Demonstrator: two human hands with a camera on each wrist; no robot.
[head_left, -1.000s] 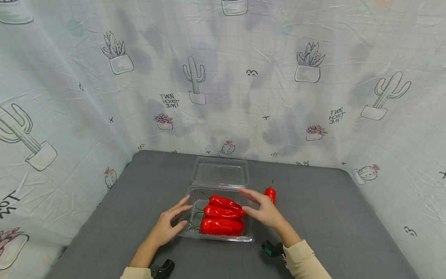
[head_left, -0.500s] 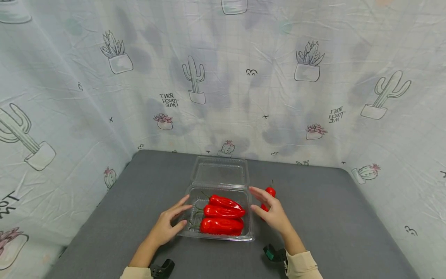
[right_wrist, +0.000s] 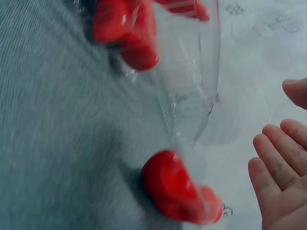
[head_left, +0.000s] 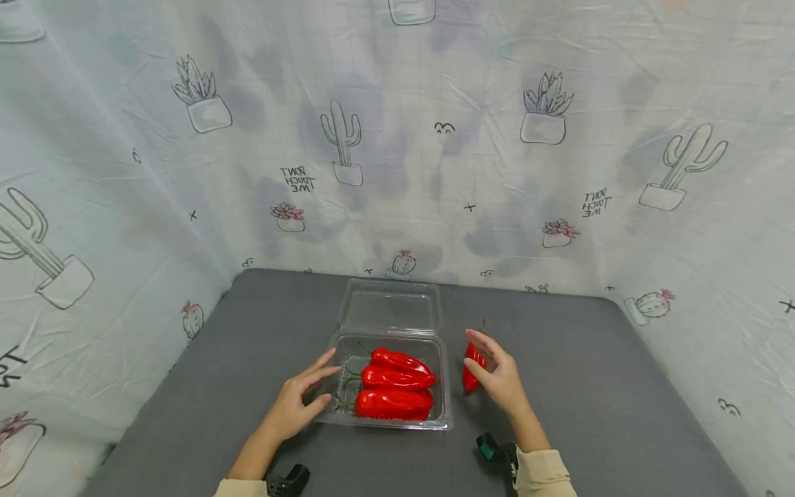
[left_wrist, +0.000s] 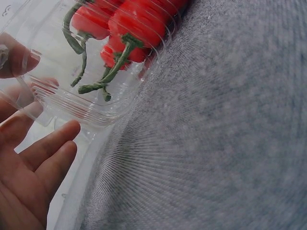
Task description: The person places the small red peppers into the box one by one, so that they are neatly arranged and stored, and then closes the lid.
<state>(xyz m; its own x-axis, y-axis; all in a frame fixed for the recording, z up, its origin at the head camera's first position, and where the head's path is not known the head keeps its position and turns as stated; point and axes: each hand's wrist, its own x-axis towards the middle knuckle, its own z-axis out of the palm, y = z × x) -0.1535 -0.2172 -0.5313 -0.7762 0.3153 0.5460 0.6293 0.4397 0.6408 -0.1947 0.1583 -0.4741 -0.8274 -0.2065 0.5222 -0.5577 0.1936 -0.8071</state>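
Note:
Three red peppers (head_left: 394, 404) with green stems lie side by side in a clear plastic container (head_left: 440, 407), whose lid (head_left: 391, 307) is folded back behind it. My left hand (head_left: 292, 411) rests at the container's left rim, fingers spread and loosely extended; green stems (left_wrist: 112, 76) show through the plastic in the left wrist view. On the table to the right lies another red pepper (head_left: 470, 381), partly hidden behind my right hand (head_left: 503, 379). That hand hovers over it with thumb and fingers apart. The right wrist view shows the pepper (right_wrist: 172, 187) apart from the palm.
A grey cloth covers the table (head_left: 577, 386). Behind and at both sides hangs a pale curtain (head_left: 404, 159) printed with potted cacti. Dark bands (head_left: 497, 450) with small devices sit on both wrists.
My right hand has moved right, away from the container's peppers and over to the single pepper on the table. My left hand stays at the container's left rim.

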